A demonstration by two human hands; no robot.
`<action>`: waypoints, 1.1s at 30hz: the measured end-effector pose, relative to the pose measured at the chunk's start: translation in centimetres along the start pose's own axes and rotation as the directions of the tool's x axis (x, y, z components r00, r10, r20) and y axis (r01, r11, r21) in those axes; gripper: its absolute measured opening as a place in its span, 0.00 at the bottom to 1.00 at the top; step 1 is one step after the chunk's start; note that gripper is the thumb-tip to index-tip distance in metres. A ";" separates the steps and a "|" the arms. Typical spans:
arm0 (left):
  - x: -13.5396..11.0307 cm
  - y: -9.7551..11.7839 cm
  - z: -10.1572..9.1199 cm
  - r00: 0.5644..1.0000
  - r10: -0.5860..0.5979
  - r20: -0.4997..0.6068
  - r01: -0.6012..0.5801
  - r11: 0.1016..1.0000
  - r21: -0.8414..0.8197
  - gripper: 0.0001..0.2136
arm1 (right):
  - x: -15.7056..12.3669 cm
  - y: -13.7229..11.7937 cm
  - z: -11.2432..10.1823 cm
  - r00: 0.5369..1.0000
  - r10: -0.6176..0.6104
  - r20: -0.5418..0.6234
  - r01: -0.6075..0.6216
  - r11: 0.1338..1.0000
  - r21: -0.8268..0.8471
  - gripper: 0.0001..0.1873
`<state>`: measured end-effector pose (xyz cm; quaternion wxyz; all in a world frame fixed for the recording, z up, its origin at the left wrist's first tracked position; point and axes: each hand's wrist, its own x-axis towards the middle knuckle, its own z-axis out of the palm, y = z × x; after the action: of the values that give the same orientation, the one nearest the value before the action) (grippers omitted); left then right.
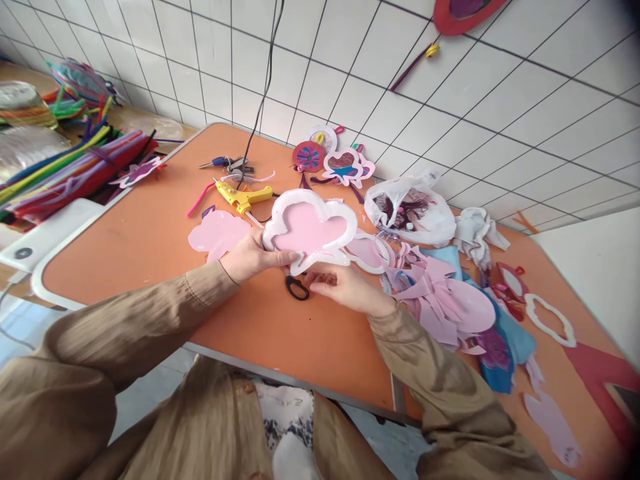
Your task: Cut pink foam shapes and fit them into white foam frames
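Observation:
A cloud-shaped foam piece [311, 229], pink in the middle with a white rim, is tilted up over the orange table [150, 253]. My left hand [250, 257] grips its left lower edge, thumb on the rim. My right hand [340, 285] pinches its bottom edge from below, fingers closed. Black-handled scissors [297, 288] lie on the table just under both hands. A flat pink foam cut-out [217, 235] lies left of the piece.
A yellow glue gun [243, 197] with a black cable lies behind the piece. Foam scraps [445, 300], a white plastic bag [413, 210] and finished ornaments [343, 165] fill the right and back. Pipe cleaners [70, 170] are stacked at the left.

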<state>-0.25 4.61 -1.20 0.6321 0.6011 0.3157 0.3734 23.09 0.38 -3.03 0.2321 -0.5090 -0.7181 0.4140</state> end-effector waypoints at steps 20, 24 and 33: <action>0.4 -0.8 -0.2 0.977 -0.116 0.177 0.114 0.993 0.023 0.15 | -1.3 -4.9 -1.8 0.899 0.117 -0.422 0.102 0.881 0.462 0.20; 0.6 -1.0 -0.4 0.975 -0.123 0.185 0.123 0.992 0.010 0.14 | -1.4 -4.2 -1.7 0.863 0.108 -0.494 0.064 0.946 0.318 0.17; 0.3 0.0 0.1 0.942 -0.277 0.189 0.305 0.942 -0.137 0.18 | -0.9 -3.9 -1.5 0.823 -0.004 -0.569 0.180 0.951 0.252 0.18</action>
<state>-0.07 4.79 -1.23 0.7521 0.5226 0.3153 0.2486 22.52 -0.47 1.11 0.5259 -0.5320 -0.5720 0.3365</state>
